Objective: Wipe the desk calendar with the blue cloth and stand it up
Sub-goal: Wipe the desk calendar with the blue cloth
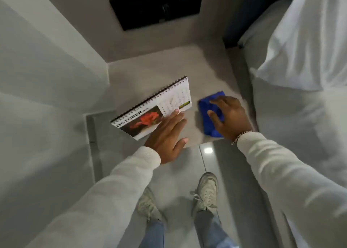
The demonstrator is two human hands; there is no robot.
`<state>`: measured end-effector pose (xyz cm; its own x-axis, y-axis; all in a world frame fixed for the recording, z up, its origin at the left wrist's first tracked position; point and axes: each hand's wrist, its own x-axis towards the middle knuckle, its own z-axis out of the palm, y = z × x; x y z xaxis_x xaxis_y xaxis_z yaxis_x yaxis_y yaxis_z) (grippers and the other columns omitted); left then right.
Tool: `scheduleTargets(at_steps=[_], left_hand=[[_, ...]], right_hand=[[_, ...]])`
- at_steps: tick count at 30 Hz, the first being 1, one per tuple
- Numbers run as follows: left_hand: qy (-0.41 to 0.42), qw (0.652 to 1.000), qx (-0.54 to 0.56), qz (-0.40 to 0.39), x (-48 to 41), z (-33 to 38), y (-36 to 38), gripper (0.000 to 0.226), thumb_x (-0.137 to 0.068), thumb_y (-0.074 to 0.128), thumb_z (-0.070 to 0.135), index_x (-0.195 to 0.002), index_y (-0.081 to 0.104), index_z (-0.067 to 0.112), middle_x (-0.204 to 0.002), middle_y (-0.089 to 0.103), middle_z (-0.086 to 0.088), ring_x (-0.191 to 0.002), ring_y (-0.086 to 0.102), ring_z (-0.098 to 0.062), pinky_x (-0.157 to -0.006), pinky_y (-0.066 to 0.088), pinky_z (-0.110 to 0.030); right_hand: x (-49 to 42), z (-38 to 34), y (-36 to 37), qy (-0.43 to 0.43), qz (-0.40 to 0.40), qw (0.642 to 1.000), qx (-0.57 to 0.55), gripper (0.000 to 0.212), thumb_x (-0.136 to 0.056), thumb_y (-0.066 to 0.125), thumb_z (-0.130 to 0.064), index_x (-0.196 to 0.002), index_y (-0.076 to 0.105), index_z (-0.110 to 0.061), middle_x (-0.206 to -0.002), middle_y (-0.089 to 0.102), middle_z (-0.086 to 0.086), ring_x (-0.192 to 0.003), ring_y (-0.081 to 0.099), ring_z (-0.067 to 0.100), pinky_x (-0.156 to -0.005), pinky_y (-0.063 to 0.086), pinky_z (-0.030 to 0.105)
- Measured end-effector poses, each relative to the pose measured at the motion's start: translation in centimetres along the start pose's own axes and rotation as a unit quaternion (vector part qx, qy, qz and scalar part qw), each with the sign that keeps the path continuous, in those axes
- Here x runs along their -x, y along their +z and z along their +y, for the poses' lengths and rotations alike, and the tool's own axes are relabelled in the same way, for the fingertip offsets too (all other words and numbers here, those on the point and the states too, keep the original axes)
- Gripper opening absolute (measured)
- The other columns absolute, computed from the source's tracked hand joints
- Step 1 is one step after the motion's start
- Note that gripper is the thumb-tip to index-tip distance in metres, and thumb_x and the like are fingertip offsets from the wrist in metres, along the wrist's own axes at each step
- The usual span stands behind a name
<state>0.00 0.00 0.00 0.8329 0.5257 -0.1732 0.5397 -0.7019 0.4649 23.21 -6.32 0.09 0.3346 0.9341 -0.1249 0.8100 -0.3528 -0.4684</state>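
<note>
A spiral-bound desk calendar [150, 108] lies flat on a small grey table [169, 69], showing an October page with a red flower. My left hand [167, 137] rests flat with fingers spread on the calendar's near right edge. A folded blue cloth [208, 120] lies on the table to the right of the calendar. My right hand [229, 116] lies on top of the cloth, fingers curled over it; the cloth stays on the table surface.
A bed with white bedding [300, 60] runs along the right side. A dark flat panel [157, 5] sits on the wall behind the table. White walls close in at the left. My feet in pale sneakers [205, 193] stand on glossy floor tiles.
</note>
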Motion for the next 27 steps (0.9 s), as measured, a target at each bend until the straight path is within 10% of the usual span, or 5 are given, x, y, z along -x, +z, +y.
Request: scheduleTargets(at_steps=[17,27], left_hand=[[0.126,0.975,-0.184,-0.012,-2.2,-5.2,8.6,0.065,-0.096,0.029,0.035,-0.153,0.022,0.005,-0.164,0.024,-0.015,-0.154,0.019,-0.031,-0.125,0.016,-0.047],[0.117,0.974,-0.19,-0.023,-2.3,-5.0,8.1,0.067,-0.094,0.034,0.034,-0.153,0.025,0.003,-0.163,0.026,-0.017,-0.153,0.022,-0.032,-0.125,0.018,-0.047]], right_hand=[[0.1,3.1,9.8,0.028,0.089,0.985,0.144,0.063,-0.091,0.034,-0.062,-0.147,0.032,-0.034,-0.158,0.03,0.013,-0.145,0.019,0.042,-0.113,0.012,0.065],[0.3,2.0,9.8,0.049,0.114,0.986,0.111,0.057,-0.09,0.043,-0.048,-0.143,0.04,-0.028,-0.152,0.04,0.015,-0.141,0.027,0.046,-0.109,0.025,0.061]])
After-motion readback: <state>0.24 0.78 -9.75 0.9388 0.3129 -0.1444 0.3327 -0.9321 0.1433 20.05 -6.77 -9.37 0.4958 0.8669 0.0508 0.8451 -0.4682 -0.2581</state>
